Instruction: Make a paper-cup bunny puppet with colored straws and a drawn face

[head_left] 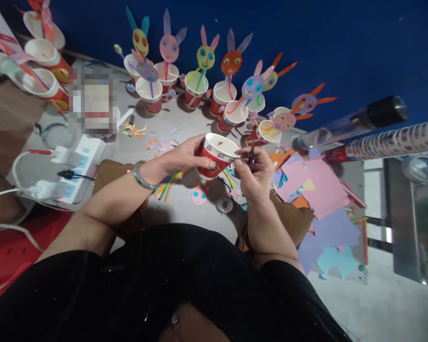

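My left hand [187, 156] is wrapped round a red and white paper cup [217, 156], its open mouth tilted up toward me. My right hand [256, 175] is at the cup's right side, fingertips close to the rim. Between its fingers sits a slim dark tool [251, 156], whose kind I cannot make out. Below the cup, a pink paper face [199, 196] with blue eyes lies on the table. Coloured paper strips [171, 184] lie left of it, and a tape roll [224, 205] to its right.
Several paper cups with rabbit-faced figures [196, 85] line the blue wall. Coloured paper sheets [316, 183] lie at right, below a long stack of cups [395, 140]. Paper scraps [160, 144] lie behind my left hand. A power strip [80, 168] with cords is at left.
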The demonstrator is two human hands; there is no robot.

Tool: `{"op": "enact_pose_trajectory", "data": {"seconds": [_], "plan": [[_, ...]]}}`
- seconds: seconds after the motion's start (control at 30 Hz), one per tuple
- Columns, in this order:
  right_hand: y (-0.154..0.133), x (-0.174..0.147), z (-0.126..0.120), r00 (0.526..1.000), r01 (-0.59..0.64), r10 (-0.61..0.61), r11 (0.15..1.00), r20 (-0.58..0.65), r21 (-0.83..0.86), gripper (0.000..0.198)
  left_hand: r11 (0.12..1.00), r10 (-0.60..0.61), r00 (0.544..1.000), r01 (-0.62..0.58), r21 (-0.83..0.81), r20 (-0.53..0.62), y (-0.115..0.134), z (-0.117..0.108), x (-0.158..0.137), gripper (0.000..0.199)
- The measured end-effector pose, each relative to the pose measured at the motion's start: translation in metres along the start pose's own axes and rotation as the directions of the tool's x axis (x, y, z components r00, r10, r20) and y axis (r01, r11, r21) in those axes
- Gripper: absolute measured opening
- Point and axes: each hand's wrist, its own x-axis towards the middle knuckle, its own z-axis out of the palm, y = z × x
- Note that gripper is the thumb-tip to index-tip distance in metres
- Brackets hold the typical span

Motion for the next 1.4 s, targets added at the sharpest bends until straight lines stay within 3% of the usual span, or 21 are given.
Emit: {"op": "enact_pose_trajectory", "data": {"seconds": [0.1,0.23,0.43,0.57,0.7,0.87,1.07,1.23,1.4], "plan": [[0.008,0.001,-0.002,0.999,0.013,-0.016,0.997,0.036,0.079,0.039,0.997,0.054,0.999,-0.053,0.048,-0.008,-0.006,-0.002,0.001,0.077],[0.015,0.003,-0.006,0.997,0.0,-0.008,0.994,0.078,0.106,0.04,0.938,0.219,0.974,-0.194,0.287,-0.056,-0.011,-0.006,0.003,0.091],[0.01,0.008,-0.006,0.996,-0.061,0.05,0.989,0.077,0.137,0.041,0.805,0.327,0.945,-0.264,0.532,-0.026,0.002,-0.01,0.001,0.048],[0.007,0.009,-0.004,0.99,-0.125,0.115,0.982,0.08,0.139,0.047,0.841,0.284,0.958,-0.27,0.468,0.043,0.008,-0.006,-0.001,0.038],[0.006,0.008,-0.002,0.981,-0.171,0.158,0.977,0.108,0.125,0.05,0.93,0.137,0.99,-0.142,0.339,0.04,0.012,-0.003,-0.004,0.035],[0.005,0.008,-0.001,0.971,-0.202,0.185,0.974,0.154,0.103,0.046,0.974,0.001,0.999,-0.011,0.225,0.047,0.016,-0.001,-0.005,0.031],[0.008,0.01,-0.002,0.994,-0.108,0.105,0.992,0.04,0.071,0.049,0.985,-0.022,0.993,0.041,0.169,-0.114,0.011,-0.001,0.0,0.034],[0.0,0.009,-0.004,0.995,-0.027,0.034,0.997,0.095,-0.079,0.05,0.988,0.048,0.98,-0.018,0.153,-0.195,0.007,-0.006,0.002,0.037],[-0.01,0.006,-0.008,0.979,0.135,-0.077,0.937,0.187,-0.322,0.041,0.983,0.048,0.968,-0.002,0.185,-0.248,0.007,-0.006,0.001,0.023]]}}
